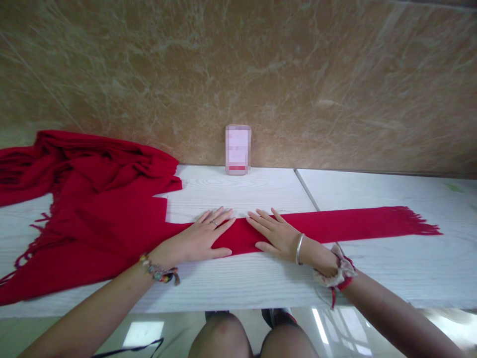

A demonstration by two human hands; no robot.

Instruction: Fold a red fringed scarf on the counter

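A red fringed scarf (328, 226) lies in a long narrow strip across the white table, its tasselled end at the right. My left hand (204, 236) rests flat on the strip, fingers spread, a ring on one finger. A short way to the right, my right hand (278, 232) also presses flat on the cloth with its fingers apart. Between the hands the fabric looks smooth. On the left, more red fabric (100, 233) is spread wide and bunched in folds toward the wall; whether it is all one piece with the strip I cannot tell.
A phone (237, 149) with a blurred screen leans upright against the brown marbled wall (238, 64). The white wood-grain table (238, 286) has a seam (307, 191) right of the middle. Below its front edge are my knees (221, 335) and a shiny floor.
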